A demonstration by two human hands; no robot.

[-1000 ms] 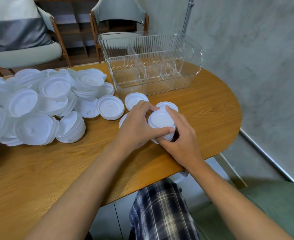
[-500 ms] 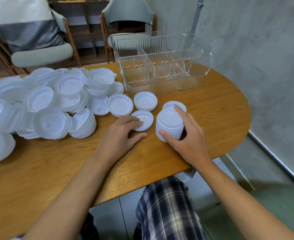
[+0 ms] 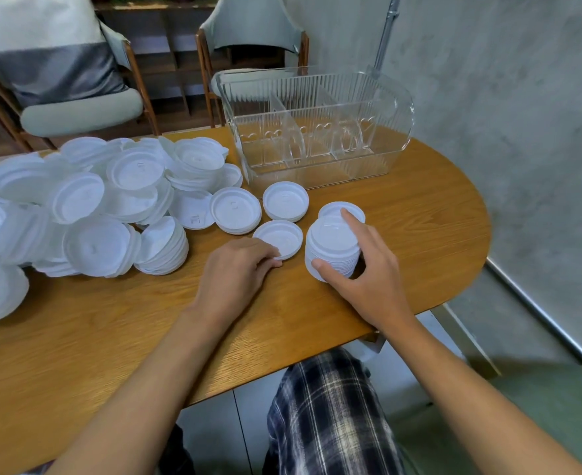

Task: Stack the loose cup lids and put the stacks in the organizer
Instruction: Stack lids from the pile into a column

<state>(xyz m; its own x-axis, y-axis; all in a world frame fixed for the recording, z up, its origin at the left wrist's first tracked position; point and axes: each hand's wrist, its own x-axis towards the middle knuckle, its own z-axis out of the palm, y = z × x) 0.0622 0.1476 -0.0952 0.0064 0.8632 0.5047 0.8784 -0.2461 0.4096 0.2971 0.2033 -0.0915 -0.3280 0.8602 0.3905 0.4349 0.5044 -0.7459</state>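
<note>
Lid stack (image 3: 332,248) in right hand (image 3: 372,279); lid markings (image 3: 195,220) illegible.

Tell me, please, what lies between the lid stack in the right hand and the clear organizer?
In the head view, one loose lid sits just behind the stack; past it, only bare table reaches the organizer.

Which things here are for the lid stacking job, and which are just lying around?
For the job: lid stack, held by the right hand; single lid, with the left hand on its rim; loose lid pile; organizer.
Just lying about: chairs; cushion; pole.
</note>
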